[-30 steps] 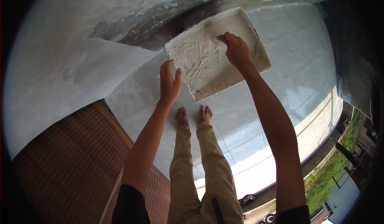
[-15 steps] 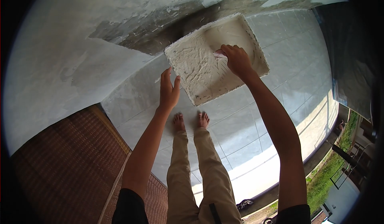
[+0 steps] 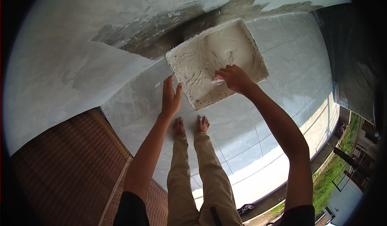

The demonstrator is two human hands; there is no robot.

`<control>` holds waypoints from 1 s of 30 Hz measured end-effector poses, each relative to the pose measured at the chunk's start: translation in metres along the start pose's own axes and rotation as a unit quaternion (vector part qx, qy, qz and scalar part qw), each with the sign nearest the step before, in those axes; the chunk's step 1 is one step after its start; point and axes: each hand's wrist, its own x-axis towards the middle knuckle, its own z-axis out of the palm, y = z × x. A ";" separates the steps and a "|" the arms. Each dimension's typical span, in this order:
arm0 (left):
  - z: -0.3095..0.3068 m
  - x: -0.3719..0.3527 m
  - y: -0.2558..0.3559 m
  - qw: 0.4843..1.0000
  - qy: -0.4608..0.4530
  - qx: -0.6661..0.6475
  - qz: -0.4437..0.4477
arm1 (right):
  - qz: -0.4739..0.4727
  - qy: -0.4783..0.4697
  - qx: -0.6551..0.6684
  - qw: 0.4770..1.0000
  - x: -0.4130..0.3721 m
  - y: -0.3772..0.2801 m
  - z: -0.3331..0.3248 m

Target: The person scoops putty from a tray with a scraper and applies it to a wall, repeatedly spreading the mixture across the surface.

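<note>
A shallow rectangular tub [image 3: 236, 50] of pale wet plaster lies in front of me, its rim crusted. Inside its lower middle, my right hand [image 3: 236, 79] is closed around a small white and pinkish scraper-like tool [image 3: 217, 80], mostly hidden by the fingers and palm. The tool is down at the plaster. Ridges and a smooth patch mark the mix above it. My left hand [image 3: 171, 97] is at the tub's left side, fingers stretched out and thumb apart, with fingertips right by the rim.
A wall [image 3: 60, 64] with a rough grey bare patch [image 3: 149, 38] rises beyond the tub. Grey tiles [image 3: 238, 133] cover the floor, sunlit at lower right. A woven brown mat [image 3: 68, 165] stands at left, and a dark sheet [image 3: 350, 52] hangs at right.
My right hand has drawn the tool down and slightly left through the plaster, leaving a fresh mark above. The left hand stays beside the rim.
</note>
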 end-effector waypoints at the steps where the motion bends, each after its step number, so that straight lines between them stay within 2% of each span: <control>1: 0.000 0.000 0.000 1.000 -0.002 -0.003 -0.005 | 0.000 0.000 0.000 1.000 0.001 -0.001 0.000; 4: -0.001 0.000 0.000 1.000 -0.003 0.010 0.004 | -0.029 -0.036 -0.015 0.999 0.003 -0.006 -0.004; 6: 0.001 0.000 0.000 1.000 -0.003 0.007 0.000 | -0.035 -0.091 -0.002 0.995 0.003 -0.010 -0.008; 13: 0.000 -0.003 -0.005 1.000 -0.006 -0.005 -0.010 | -0.032 -0.109 0.032 0.993 0.008 -0.017 0.002; 15: 0.000 -0.004 -0.008 1.000 -0.007 -0.004 -0.011 | -0.025 -0.166 0.055 0.984 0.015 -0.016 -0.001; 16: 0.000 -0.004 -0.008 1.000 -0.006 -0.003 -0.012 | -0.025 -0.166 0.055 0.984 0.019 -0.018 -0.004; 21: 0.000 -0.005 -0.006 1.000 -0.016 0.001 -0.002 | 0.056 -0.292 0.083 0.951 0.040 -0.026 -0.016; 30: -0.002 -0.009 -0.006 0.999 -0.021 -0.015 -0.025 | 0.050 -0.352 0.144 0.923 0.065 -0.012 -0.009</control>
